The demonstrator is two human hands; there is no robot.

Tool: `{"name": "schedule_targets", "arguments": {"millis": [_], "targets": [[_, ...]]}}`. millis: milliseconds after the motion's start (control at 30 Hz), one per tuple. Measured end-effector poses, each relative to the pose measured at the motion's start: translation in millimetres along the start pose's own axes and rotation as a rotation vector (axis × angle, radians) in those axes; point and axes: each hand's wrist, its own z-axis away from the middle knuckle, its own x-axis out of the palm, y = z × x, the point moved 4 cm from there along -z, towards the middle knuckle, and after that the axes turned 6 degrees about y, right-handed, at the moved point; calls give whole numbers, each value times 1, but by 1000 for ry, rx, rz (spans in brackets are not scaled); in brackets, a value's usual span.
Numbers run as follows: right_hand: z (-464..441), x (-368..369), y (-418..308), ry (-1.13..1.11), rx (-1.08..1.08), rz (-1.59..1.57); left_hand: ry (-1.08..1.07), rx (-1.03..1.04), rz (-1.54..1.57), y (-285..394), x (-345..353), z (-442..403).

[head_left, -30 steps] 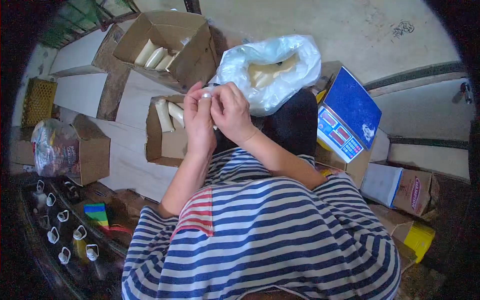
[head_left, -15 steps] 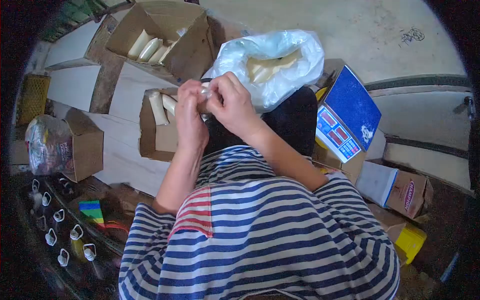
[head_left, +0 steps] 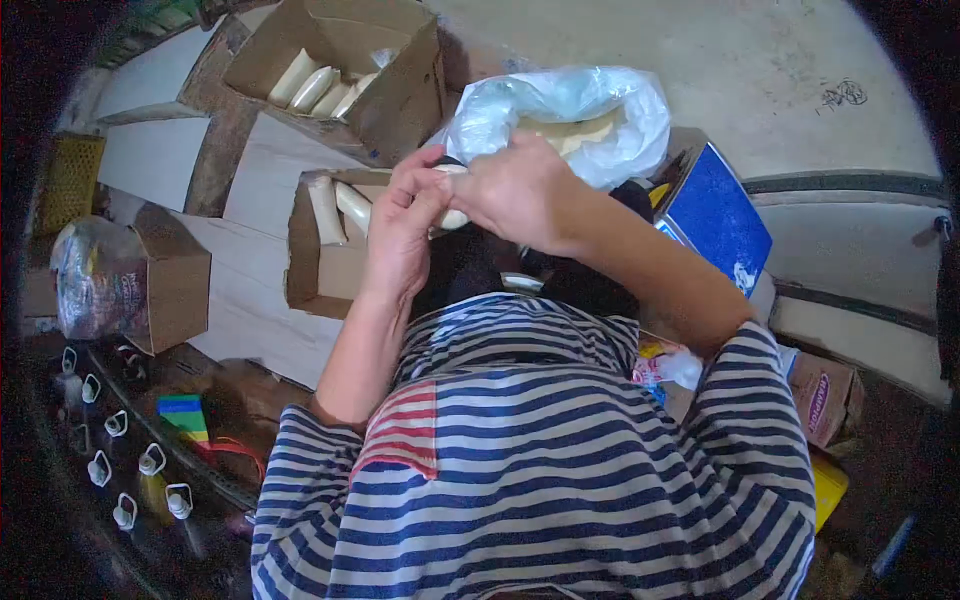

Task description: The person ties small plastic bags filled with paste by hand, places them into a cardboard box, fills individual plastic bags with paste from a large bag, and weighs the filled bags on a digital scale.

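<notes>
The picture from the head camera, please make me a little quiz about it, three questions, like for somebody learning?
1. Pick one: what does the right forearm partly hide?
A. the yellow basket
B. the blue-topped scale
C. the bottles

2. True or false: the white plastic bag is tied shut.

3. Count: how many packets can you see lying in the small carton beside the left hand?

Key:
1. B.
2. False; its mouth is open and pale contents show inside.
3. Two.
</notes>
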Motion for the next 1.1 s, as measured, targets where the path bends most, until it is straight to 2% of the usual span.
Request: {"name": "schedule_targets", "arguments": {"millis": [33,100,167,200,267,300,367,433,500,533,600,733,767,867,900,1000,1067,1100], "targets": [[2,6,-1,-2,78,-109,4,2,-3,1,0,0],[2,13,-5,-3,150,-217,99,173,-193,9,-2,-4],[5,23,-5,40,472,-801,104,236,-230,8,-7,-7],[4,26,-5,38,470,-803,105,301,-265,8,-9,-9],[4,36,-1,114,708,-1190,112,313,-248,4,-12,-12],[1,38,-1,116,705,-1192,112,323,-231,4,-12,-12],[-3,45,-1,95,824,-1483,120,365,-238,6,-10,-12],[-7,44,1,86,836,-1504,133,405,-241,8,-10,-10],[-11,47,2,69,846,-1532,78,504,-582,11,-9,-6],[-12,48,5,91,867,-1503,84,503,-584,11,-12,-5],[-13,49,7,105,887,-1480,125,700,-939,16,-13,-1],[-19,36,3,86,927,-1707,85,846,-1041,21,-14,5],[-20,32,-1,86,973,-1782,82,835,-1012,18,-14,6],[-24,19,-5,125,885,-1742,85,795,-897,20,-7,9],[-25,18,-7,124,969,-1814,96,787,-888,18,-9,9],[-35,15,-8,161,867,-1919,95,705,-844,17,-11,7],[-44,16,2,89,865,-1906,63,660,-751,13,-20,-1],[-50,15,9,26,797,-1677,37,563,-533,14,-22,-7]]}}
